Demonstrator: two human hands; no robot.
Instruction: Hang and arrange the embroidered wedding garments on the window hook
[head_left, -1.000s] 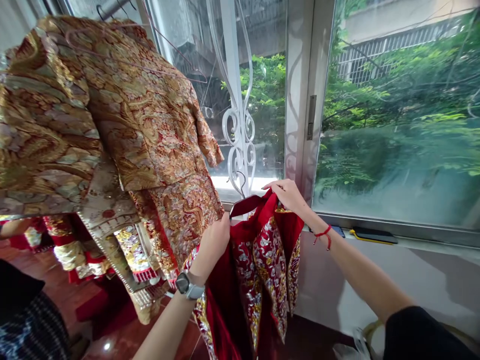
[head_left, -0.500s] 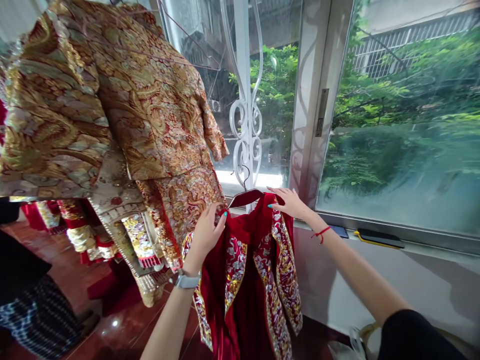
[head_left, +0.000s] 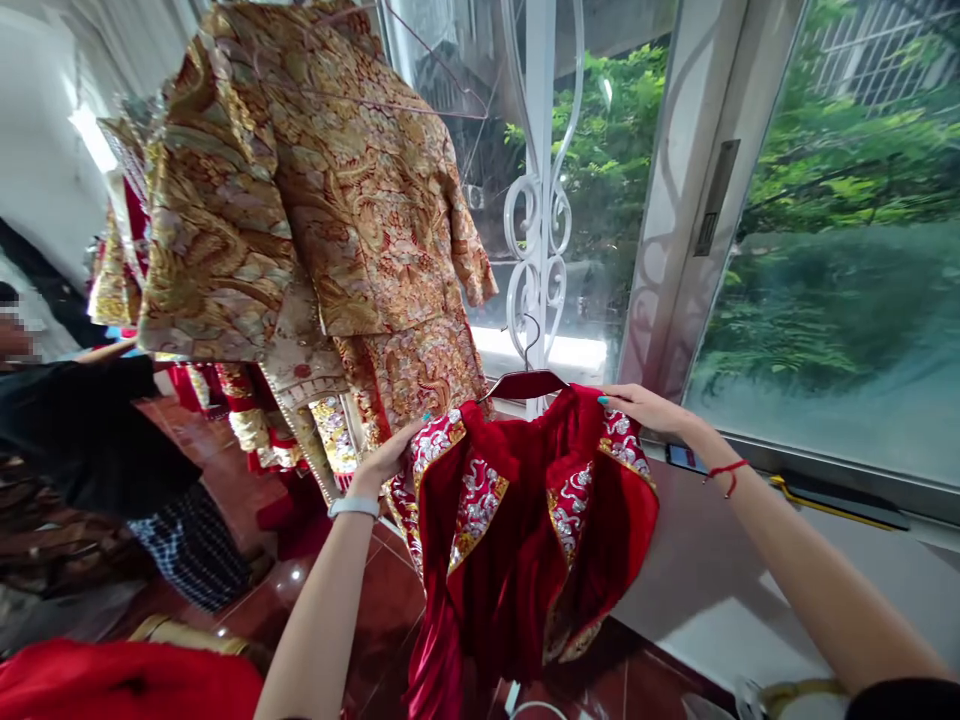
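Observation:
A red velvet jacket (head_left: 517,560) with silver and gold embroidery hangs in front of me, its front parted over a dark red lining. Its hanger (head_left: 529,384) pokes up through the collar, with the wire hook standing free of any rail that I can see. My left hand (head_left: 391,458) is closed on the jacket's left shoulder, the thumb on top and the other fingers hidden by cloth. At the opposite shoulder, my right hand (head_left: 645,408) pinches the fabric, and the sleeve there bulges outward.
Gold brocade garments (head_left: 360,200) hang close on the left. White scrolled ironwork (head_left: 540,210) stands before the window. On the sill lie a phone (head_left: 684,458) and a black-and-yellow object (head_left: 840,503). Another person (head_left: 75,430) is at far left, above red cloth (head_left: 127,680).
My hands have spread apart, drawing the jacket's shoulders outward and opening its front wider. The view has swung left, bringing the other person and red cloth into sight.

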